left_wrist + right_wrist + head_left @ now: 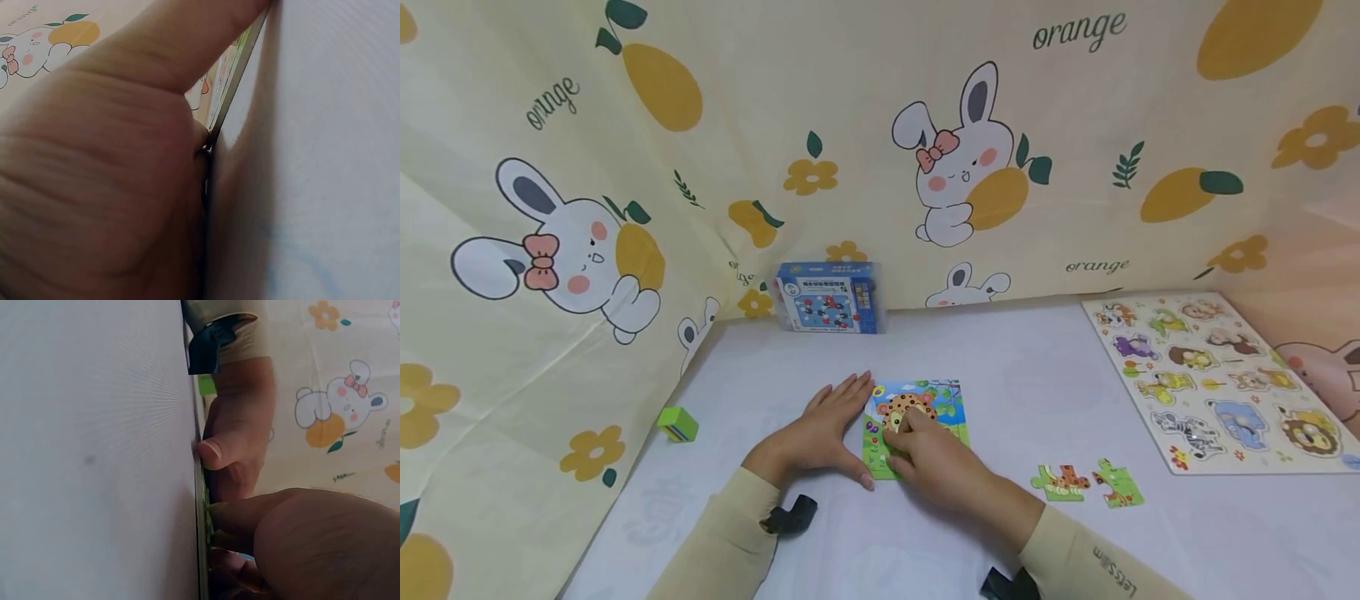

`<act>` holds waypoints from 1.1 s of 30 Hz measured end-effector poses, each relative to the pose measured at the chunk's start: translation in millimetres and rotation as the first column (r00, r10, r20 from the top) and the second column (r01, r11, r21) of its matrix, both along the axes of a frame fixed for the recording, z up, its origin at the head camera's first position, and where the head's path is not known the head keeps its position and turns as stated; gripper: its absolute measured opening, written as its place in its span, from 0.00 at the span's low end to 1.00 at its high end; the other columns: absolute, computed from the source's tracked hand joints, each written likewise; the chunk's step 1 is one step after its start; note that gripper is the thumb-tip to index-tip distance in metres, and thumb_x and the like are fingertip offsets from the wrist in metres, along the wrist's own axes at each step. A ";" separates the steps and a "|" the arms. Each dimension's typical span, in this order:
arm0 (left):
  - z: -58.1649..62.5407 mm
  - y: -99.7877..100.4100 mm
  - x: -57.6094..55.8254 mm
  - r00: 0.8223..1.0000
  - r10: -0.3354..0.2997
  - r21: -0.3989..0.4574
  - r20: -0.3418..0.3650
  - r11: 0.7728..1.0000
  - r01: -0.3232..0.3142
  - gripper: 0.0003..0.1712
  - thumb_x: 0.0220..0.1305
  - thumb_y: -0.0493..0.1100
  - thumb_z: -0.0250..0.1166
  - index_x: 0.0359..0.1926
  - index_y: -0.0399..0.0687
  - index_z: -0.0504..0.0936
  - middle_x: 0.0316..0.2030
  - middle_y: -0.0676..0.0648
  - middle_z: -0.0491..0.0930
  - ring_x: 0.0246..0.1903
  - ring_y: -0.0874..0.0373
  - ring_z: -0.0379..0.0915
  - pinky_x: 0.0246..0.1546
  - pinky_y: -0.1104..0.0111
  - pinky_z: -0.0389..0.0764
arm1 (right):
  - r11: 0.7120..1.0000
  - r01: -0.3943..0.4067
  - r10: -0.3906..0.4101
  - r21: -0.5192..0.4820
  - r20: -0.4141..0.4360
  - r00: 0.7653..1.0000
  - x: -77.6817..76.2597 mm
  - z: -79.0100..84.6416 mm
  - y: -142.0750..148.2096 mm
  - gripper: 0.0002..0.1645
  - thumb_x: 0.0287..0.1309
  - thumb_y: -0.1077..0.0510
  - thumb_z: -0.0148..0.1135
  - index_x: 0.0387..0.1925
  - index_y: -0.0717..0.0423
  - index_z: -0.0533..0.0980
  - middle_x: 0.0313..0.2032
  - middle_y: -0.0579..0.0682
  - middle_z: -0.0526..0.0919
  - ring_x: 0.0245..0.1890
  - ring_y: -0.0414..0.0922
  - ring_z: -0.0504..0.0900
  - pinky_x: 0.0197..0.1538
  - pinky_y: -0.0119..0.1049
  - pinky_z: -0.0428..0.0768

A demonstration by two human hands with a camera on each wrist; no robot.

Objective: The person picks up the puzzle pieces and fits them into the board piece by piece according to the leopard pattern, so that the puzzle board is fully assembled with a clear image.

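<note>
A small leopard jigsaw puzzle (pixel 955 408) lies flat on the white table, with a spotted face under a blue sky and green grass below. My left hand (pixel 827 437) rests along its left side, fingers stretched toward the top corner and thumb at the lower left corner. Over the puzzle's middle, my right hand (pixel 936 458) has bent fingers, their tips down on the picture. I cannot tell whether a piece is pinched beneath them. From the right wrist view, these fingertips (pixel 219 515) meet the thin board close to the left thumb (pixel 214 453).
Two loose jigsaw pieces, a spotted one (pixel 1062 483) and a green one (pixel 1118 483), lie to the right. Beyond them is a large animal puzzle board (pixel 1202 392). A blue box (pixel 831 297) stands at the back; a green block (pixel 678 424) sits at the left.
</note>
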State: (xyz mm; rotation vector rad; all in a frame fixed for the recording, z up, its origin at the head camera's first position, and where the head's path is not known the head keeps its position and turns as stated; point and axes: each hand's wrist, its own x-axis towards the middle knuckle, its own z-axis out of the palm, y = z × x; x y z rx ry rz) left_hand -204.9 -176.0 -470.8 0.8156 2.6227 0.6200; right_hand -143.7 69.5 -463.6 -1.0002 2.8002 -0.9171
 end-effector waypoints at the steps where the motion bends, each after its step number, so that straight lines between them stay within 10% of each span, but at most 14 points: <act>1: -0.1 0.1 -0.2 1.000 -0.001 0.000 -0.001 1.000 0.001 0.89 0.38 0.76 0.86 0.89 0.49 0.44 0.87 0.54 0.37 0.85 0.57 0.26 0.81 0.53 0.30 | 1.000 -0.005 0.005 0.000 -0.005 1.000 0.3 0.3 0.3 0.23 0.72 0.61 0.71 0.63 0.68 0.84 0.39 0.46 0.70 0.36 0.40 0.71 0.38 0.35 0.79; 8: 0.4 0.1 0.4 1.000 -0.009 0.010 -0.003 1.000 0.009 0.89 0.38 0.77 0.86 0.89 0.48 0.44 0.87 0.53 0.37 0.85 0.55 0.27 0.81 0.52 0.30 | 0.996 -0.071 0.074 0.060 -0.040 0.996 5.1 4.0 4.2 0.25 0.73 0.64 0.65 0.68 0.68 0.80 0.40 0.45 0.69 0.38 0.42 0.69 0.40 0.35 0.76; 18: 1.0 0.5 1.4 1.000 -0.001 0.008 -0.004 1.000 0.001 0.89 0.37 0.76 0.86 0.89 0.48 0.45 0.87 0.53 0.38 0.85 0.56 0.27 0.81 0.52 0.30 | 0.984 -0.059 0.099 -0.166 0.247 0.964 9.9 7.9 31.7 0.27 0.82 0.59 0.58 0.77 0.57 0.74 0.56 0.45 0.81 0.53 0.42 0.77 0.57 0.45 0.80; 25: -0.4 1.3 1.1 1.000 0.010 0.001 -0.002 1.000 -0.010 0.89 0.36 0.77 0.87 0.89 0.48 0.46 0.88 0.53 0.38 0.85 0.56 0.26 0.81 0.52 0.29 | 0.912 -0.005 0.174 -0.410 0.377 0.910 11.5 8.7 62.9 0.28 0.84 0.53 0.59 0.75 0.62 0.74 0.61 0.54 0.85 0.58 0.52 0.83 0.59 0.40 0.83; 33: 1.3 1.8 1.6 1.000 0.012 0.014 0.010 1.000 -0.013 0.89 0.37 0.75 0.88 0.89 0.48 0.46 0.87 0.54 0.37 0.85 0.55 0.27 0.81 0.53 0.29 | 0.778 0.015 0.317 -0.628 0.413 0.854 10.8 15.0 101.3 0.31 0.90 0.55 0.36 0.77 0.74 0.64 0.63 0.76 0.76 0.59 0.66 0.82 0.57 0.45 0.86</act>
